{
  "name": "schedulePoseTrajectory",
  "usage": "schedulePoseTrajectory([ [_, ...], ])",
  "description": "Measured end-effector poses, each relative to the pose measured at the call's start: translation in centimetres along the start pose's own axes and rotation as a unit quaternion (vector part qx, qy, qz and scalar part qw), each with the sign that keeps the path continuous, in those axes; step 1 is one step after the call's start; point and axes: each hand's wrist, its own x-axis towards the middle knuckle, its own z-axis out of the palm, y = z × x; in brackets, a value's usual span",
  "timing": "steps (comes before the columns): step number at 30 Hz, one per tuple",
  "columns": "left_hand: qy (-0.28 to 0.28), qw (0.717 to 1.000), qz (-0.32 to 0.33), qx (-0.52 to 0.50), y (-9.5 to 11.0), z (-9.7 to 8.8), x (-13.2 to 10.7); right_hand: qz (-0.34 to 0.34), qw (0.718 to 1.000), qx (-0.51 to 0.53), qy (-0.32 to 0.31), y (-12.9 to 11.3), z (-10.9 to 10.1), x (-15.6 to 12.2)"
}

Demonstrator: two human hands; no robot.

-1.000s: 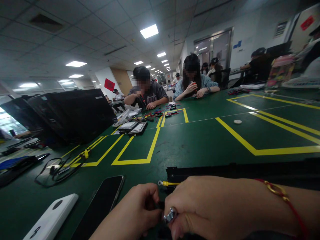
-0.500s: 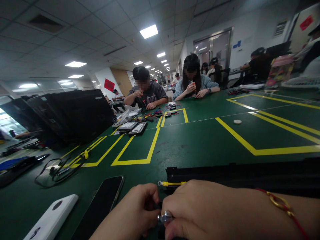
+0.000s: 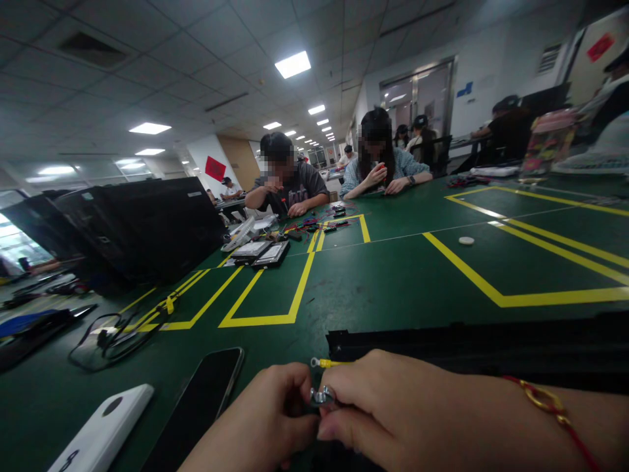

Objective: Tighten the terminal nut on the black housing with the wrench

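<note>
You pinch a small, shiny silver metal fitting [image 3: 322,396] in the fingers of your right hand [image 3: 407,413], just beside your curled left hand [image 3: 260,419]. Just above it, a short yellow insulated wire [image 3: 334,362] runs level, ending at its left in a metal ring terminal [image 3: 313,362]; its other end disappears behind your right hand.

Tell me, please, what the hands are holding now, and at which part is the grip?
The right hand pinches a small silver metal fitting at its lower edge. The left hand touches it too, but its grip is hidden.
</note>
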Motion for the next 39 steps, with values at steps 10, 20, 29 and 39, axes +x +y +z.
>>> schedulePoseTrajectory([
  [10,-0.057,0.997,0.03,-0.041,-0.8,-0.2,0.3,0.036,0.983,0.177,0.0,1.4,-2.1,-0.1],
  [20,-0.054,0.998,0.031,-0.026,-0.6,-0.4,0.1,0.019,0.984,0.169,-0.051,1.4,-2.6,-0.7],
  [29,-0.056,0.997,0.04,-0.023,-1.3,-0.4,0.4,0.005,0.992,0.115,-0.048,1.2,-2.4,-0.6],
  [39,-0.043,0.999,0.028,0.003,-0.7,-0.6,0.1,-0.018,0.994,0.089,-0.065,1.3,-2.3,-0.7],
])
